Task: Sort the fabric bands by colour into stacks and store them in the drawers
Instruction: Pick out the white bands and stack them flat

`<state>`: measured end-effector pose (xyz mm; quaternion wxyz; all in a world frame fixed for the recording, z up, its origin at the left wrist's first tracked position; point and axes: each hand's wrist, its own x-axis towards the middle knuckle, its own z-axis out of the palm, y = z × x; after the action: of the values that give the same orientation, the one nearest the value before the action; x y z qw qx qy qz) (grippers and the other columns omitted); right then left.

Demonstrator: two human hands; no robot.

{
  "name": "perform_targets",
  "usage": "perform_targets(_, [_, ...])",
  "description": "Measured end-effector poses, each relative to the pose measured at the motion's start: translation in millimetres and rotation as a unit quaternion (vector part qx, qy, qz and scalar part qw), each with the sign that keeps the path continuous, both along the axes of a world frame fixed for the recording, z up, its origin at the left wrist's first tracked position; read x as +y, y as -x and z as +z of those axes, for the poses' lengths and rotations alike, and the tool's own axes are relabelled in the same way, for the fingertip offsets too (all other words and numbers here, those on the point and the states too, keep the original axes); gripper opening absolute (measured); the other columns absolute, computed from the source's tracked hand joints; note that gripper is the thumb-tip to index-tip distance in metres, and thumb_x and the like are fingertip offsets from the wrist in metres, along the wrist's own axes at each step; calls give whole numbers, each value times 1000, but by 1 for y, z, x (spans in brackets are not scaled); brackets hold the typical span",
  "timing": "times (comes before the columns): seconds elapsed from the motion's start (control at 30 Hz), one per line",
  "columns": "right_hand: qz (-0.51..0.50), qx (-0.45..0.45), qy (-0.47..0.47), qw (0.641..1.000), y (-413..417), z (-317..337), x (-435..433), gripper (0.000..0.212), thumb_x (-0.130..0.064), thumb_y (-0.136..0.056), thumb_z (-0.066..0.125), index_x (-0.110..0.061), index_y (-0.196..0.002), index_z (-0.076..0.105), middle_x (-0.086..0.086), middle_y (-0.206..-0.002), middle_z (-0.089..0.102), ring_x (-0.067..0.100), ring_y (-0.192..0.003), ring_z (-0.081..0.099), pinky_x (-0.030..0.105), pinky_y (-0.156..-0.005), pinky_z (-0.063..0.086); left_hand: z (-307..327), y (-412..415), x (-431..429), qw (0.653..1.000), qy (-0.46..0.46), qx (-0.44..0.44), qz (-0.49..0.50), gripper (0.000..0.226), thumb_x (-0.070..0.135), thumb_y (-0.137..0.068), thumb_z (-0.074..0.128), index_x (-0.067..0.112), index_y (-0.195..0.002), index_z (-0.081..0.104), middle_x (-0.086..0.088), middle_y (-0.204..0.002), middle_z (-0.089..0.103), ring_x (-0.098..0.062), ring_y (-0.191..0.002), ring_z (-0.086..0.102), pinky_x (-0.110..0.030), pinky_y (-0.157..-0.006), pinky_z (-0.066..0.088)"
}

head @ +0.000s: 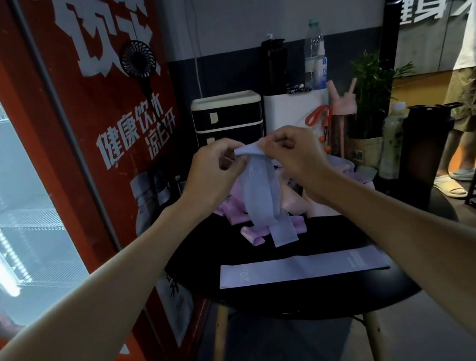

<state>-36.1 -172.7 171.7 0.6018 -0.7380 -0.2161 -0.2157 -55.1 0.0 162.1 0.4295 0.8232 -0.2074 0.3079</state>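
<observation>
Gym lobby: drinks fridge (5,179), fitness signage (431,3)

Head view looks forward and down, close over the round table (275,301), edges apparently bent.

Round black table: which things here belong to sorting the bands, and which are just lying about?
Job: lavender fabric band held up; flat lavender band; pink-purple band pile; black-and-cream drawer unit.
Lying about: clear plastic bottle; pink drinking bottle; potted plant.

matt woven cloth is seen in the lilac band (262,195); the table (305,295) top is smooth black, its legs (375,340) pale wood.
</observation>
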Motion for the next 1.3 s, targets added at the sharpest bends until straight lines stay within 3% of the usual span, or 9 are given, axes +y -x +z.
perform_targets(0.13, [16, 21, -15, 1000, 7, -1, -3, 15, -32, -94, 61, -18, -89, 63, -4, -82, 64, -3, -65, 57, 9, -52, 43, 4, 1, -5, 1000, -3, -4, 14, 18, 14, -97, 61, 19, -80, 66, 9, -70, 58, -3, -63, 51, -19, -61, 41])
perform_targets(0.27, [88, 39, 14, 995, 8, -5, -7, 13, -12, -91, 65, -24, -98, 64, -12, -87, 68, -1, -76, 65, 10, -60, 48, 9, 6, -11, 999, 27, -7, 18, 37, 12, -97, 60, 26, -63, 54, 11, -58, 46, 1, -54, 40, -14, -55, 33])
perform_targets(0.4, [78, 9, 21, 997, 10, -6, -5, 20, -5, -93, 61, -20, -78, 65, -3, -70, 68, 1, -61, 62, 15, -55, 48, 14, 10, -14, 998, 55, 13, -10, 13, 14, -94, 66, 8, -83, 69, -12, -75, 67, -13, -68, 57, -27, -61, 46])
perform_targets(0.53, [88, 40, -12, 995, 9, -5, -1, 13, -12, -96, 58, -21, -87, 62, 1, -76, 70, 9, -69, 66, 31, -67, 57, 20, 11, -16, 997, 76, 7, -10, 15, 13, -90, 72, -2, -87, 70, -24, -83, 69, -23, -71, 60, -34, -62, 51])
perform_targets(0.8, [142, 50, 6, 989, 10, -10, 4, 21, -2, -91, 63, -12, -110, 59, -7, -95, 70, 2, -81, 70, 20, -71, 57, 34, 9, -21, 988, 149, 26, -10, 12, 15, -91, 71, 5, -89, 65, -20, -87, 69, -18, -73, 63, -30, -65, 53])
perform_targets(0.93, [133, 46, 15, 990, 10, -12, 2, 16, -7, -94, 61, -13, -108, 62, -1, -97, 72, 9, -84, 71, 26, -76, 58, 39, 7, -19, 989, 148, 28, 2, 12, 16, -93, 68, 20, -83, 65, -21, -85, 69, -18, -70, 61, -30, -62, 50])
perform_targets(1.07, [180, 112, 14, 977, 12, -18, -4, 45, -11, -86, 71, -11, -127, 53, 5, -103, 74, 17, -91, 72, 33, -80, 59, 44, 8, -18, 978, 209, 7, 20, 15, 14, -95, 65, 13, -81, 59, -19, -77, 61, -18, -67, 56, -27, -56, 48])
perform_targets(1.17, [184, 145, 71, 970, 13, -29, -10, 45, -13, -83, 75, -14, -123, 55, 7, -108, 71, 21, -95, 71, 40, -86, 58, 43, 5, -12, 972, 230, -7, 45, 15, 15, -95, 65, 13, -81, 58, -16, -82, 62, -19, -70, 59, -32, -60, 52])
perform_targets(1.3, [195, 179, 108, 958, 15, -43, -22, 37, -20, -87, 70, -12, -122, 59, 8, -115, 69, 24, -103, 68, 46, -94, 54, 33, 1, -1, 964, 251, -3, 91, 14, 14, -96, 63, 7, -85, 57, -3, -70, 57, 1, -54, 54, -19, -51, 48])
